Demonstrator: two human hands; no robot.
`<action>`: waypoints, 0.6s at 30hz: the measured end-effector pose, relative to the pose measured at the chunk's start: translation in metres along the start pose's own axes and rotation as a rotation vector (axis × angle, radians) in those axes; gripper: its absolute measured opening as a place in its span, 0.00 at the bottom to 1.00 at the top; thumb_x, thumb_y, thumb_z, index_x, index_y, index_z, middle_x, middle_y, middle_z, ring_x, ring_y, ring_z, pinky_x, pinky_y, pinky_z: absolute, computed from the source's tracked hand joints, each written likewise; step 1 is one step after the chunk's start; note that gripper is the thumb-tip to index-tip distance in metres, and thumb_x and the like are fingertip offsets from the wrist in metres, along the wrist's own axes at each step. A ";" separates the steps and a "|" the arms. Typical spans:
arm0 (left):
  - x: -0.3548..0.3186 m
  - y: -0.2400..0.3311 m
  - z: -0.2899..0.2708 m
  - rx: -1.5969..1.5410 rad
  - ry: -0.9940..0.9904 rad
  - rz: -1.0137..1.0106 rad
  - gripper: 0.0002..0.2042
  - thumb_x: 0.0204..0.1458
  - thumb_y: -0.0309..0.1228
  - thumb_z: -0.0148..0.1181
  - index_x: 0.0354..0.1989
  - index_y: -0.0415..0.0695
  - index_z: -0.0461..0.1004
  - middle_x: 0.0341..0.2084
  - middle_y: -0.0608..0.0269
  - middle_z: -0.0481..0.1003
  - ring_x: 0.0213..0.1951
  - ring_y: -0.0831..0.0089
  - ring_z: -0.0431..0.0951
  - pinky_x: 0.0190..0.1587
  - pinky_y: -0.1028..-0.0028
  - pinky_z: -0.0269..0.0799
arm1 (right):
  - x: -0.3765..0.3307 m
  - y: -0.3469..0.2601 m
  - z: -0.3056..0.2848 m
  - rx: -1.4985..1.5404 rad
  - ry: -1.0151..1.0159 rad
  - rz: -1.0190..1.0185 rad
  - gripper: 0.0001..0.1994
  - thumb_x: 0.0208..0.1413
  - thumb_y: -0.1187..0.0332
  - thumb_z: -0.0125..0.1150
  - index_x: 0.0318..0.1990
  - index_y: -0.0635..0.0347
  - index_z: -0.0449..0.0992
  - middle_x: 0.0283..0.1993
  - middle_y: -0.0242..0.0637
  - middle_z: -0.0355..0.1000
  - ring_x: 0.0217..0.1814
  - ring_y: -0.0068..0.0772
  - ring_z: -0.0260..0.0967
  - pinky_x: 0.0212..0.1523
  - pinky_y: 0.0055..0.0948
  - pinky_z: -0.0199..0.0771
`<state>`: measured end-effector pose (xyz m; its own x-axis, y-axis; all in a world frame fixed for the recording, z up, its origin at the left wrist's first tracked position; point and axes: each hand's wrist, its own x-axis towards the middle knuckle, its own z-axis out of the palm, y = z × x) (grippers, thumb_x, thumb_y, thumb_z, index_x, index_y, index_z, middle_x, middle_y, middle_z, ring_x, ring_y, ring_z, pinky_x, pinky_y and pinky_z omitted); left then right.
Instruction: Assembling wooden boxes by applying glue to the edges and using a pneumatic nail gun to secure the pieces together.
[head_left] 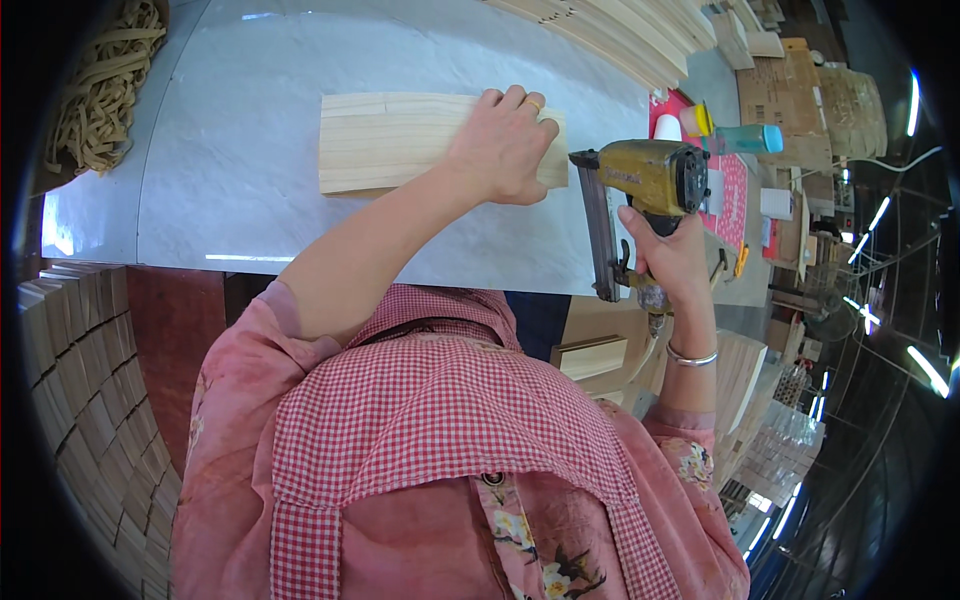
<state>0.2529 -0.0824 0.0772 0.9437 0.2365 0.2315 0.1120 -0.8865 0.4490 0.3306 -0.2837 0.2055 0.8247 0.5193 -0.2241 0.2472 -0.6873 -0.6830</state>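
A pale wooden board or shallow box piece [390, 140] lies flat on the grey-white tabletop [240, 120]. Over its right end my left hand [500, 148] is closed, with a ring on one finger; the fingertips curl past the far edge and the thumb rests toward the near side. My right hand [672, 255] is wrapped round the handle of a yellow and black pneumatic staple gun [640, 168]. The gun is raised just right of the board, apart from it, its nose pointing left. An air hose [648, 350] hangs from the bottom of its handle.
Long wooden strips [620, 40] lie along the far side. Off to the right stand a yellow-rimmed cup [697, 120] and a turquoise-capped bottle [750, 139]. A container of tan bands [105, 95] sits far left. Stacked wood pieces [85, 370] fill the lower left.
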 end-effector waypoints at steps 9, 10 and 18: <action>0.000 -0.001 0.000 0.014 -0.013 -0.007 0.24 0.39 0.45 0.69 0.42 0.42 0.80 0.55 0.50 0.72 0.54 0.56 0.68 0.60 0.60 0.60 | 0.010 -0.003 0.002 -0.042 -0.039 0.027 0.12 0.55 0.68 0.70 0.37 0.70 0.79 0.21 0.33 0.71 0.14 0.20 0.60 0.14 0.21 0.61; 0.000 -0.001 0.001 0.016 -0.013 -0.005 0.24 0.39 0.45 0.69 0.42 0.42 0.80 0.55 0.50 0.72 0.54 0.56 0.67 0.60 0.60 0.59 | 0.010 -0.003 0.003 -0.028 -0.039 0.013 0.12 0.55 0.68 0.70 0.37 0.70 0.79 0.21 0.33 0.71 0.13 0.20 0.60 0.14 0.20 0.61; 0.000 -0.001 0.005 0.015 0.033 0.008 0.22 0.39 0.43 0.67 0.41 0.43 0.80 0.53 0.51 0.73 0.51 0.57 0.67 0.58 0.62 0.60 | 0.014 -0.007 0.001 -0.018 -0.061 0.078 0.11 0.56 0.68 0.70 0.37 0.69 0.78 0.18 0.31 0.69 0.12 0.19 0.59 0.13 0.19 0.59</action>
<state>0.2547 -0.0829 0.0725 0.9338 0.2422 0.2633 0.1097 -0.8944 0.4337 0.3399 -0.2712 0.2062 0.8096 0.4931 -0.3186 0.1927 -0.7359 -0.6491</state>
